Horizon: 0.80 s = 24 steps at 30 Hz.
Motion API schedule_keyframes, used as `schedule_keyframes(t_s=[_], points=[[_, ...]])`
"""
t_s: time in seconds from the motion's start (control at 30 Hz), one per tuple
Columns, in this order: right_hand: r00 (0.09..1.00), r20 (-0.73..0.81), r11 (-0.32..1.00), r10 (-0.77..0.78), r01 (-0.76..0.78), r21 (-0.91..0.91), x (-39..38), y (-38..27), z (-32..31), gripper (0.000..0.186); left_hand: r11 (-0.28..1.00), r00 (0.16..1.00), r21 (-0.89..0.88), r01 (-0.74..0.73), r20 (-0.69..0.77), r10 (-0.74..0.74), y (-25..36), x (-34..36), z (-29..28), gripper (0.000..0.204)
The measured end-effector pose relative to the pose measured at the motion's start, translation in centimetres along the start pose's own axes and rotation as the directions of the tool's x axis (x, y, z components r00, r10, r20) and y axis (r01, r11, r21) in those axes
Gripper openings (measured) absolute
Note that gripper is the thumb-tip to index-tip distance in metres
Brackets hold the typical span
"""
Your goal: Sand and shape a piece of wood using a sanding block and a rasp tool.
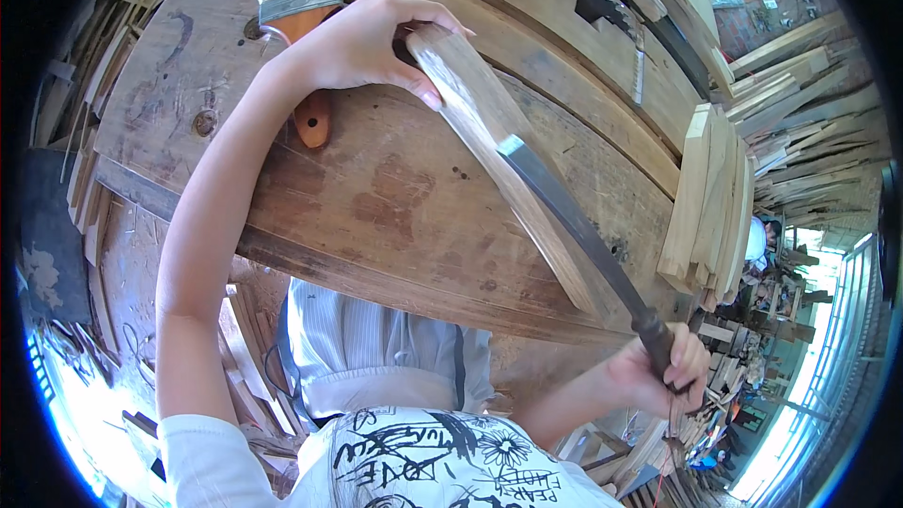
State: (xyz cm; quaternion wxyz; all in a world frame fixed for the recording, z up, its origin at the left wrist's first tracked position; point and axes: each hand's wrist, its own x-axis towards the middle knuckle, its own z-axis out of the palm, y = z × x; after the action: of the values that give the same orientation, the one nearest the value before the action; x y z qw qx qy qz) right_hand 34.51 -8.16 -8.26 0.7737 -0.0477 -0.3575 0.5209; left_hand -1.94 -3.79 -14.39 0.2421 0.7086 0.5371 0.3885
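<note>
A long strip of wood point(513, 183) lies slantwise across the workbench point(376, 188). My left hand point(381, 42) is closed around its far end, the thumb on the near side and the fingers over the other. In my right hand point(663, 372), at the lower right, is the dark handle of a chisel point(583, 230) with a long grey blade. The blade lies along the strip, its bright tip over the strip's near edge around mid-length. Whether the tip touches the wood I cannot tell. Beneath my left wrist lies a wide paintbrush point(299, 5) with pale bristles and an orange-brown handle, partly hidden.
Several cut boards point(707, 207) are stacked at the bench's right end. Toward the back right lie a handsaw point(602, 5) and more planks. Lumber piles point(828, 160) fill the right side, and a person point(760, 240) is there farther off. Wood pieces point(249, 348) stand below the bench at left.
</note>
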Motion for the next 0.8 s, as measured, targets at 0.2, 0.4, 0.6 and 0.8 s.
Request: schedule_keyframes(t_s=[0.2, 0.4, 0.6, 0.8], points=[[0.998, -0.027, 0.998, -0.055, 0.054, -0.035, -0.8, 1.4, 0.8, 0.021, 0.997, 0.997, 0.032, -0.069, -0.020, 0.070, 0.1, -0.1, 0.4, 0.058], [0.999, -0.023, 0.998, 0.027, -0.025, 0.063, -0.6, 6.2, 1.3, 0.019, 0.999, 0.997, -0.006, 0.044, 0.071, -0.044, 1.3, 0.5, 0.0, 0.057], [0.997, -0.039, 0.994, 0.074, -0.070, 0.082, 0.0, 4.9, 0.2, 0.017, 0.998, 0.992, 0.015, 0.068, 0.107, -0.069, 1.1, 0.0, -0.7, 0.057], [0.996, -0.061, 0.988, 0.072, -0.063, 0.138, 2.4, -1.1, -2.6, 0.018, 0.998, 0.991, -0.004, 0.070, 0.115, -0.069, 1.4, 0.1, -0.2, 0.057]])
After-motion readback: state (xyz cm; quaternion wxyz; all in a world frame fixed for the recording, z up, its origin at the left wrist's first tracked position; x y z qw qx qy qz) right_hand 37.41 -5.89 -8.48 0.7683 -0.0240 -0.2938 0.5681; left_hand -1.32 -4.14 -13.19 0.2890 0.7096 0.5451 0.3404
